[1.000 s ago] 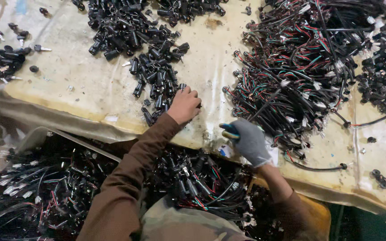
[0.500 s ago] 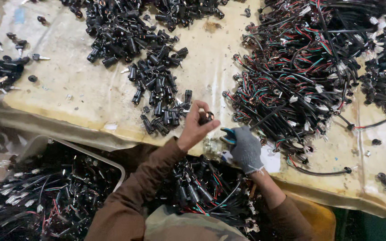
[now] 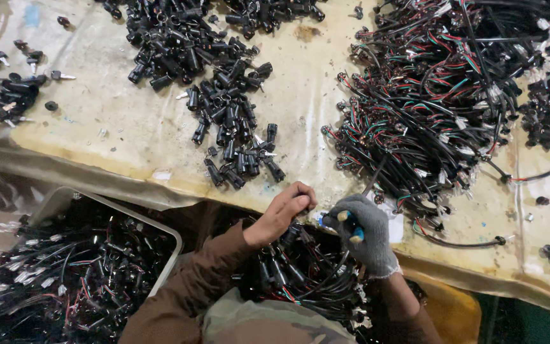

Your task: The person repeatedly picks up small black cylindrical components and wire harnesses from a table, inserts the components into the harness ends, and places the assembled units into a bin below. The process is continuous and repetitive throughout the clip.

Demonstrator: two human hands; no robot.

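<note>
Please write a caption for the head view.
Bare left hand and grey-gloved right hand meet beside small black cylindrical plastic connectors.

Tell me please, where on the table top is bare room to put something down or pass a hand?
The table is bare between the left scattered connectors and the central black connector pile. A narrower strip runs between that pile and the wire heap. The right corner is partly open. Near the left hand and gloved right hand it is crowded.

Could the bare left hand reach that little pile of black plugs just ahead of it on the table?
Probably yes: the left hand sits near the table edge, and nothing lies between it and the black plugs.
</note>
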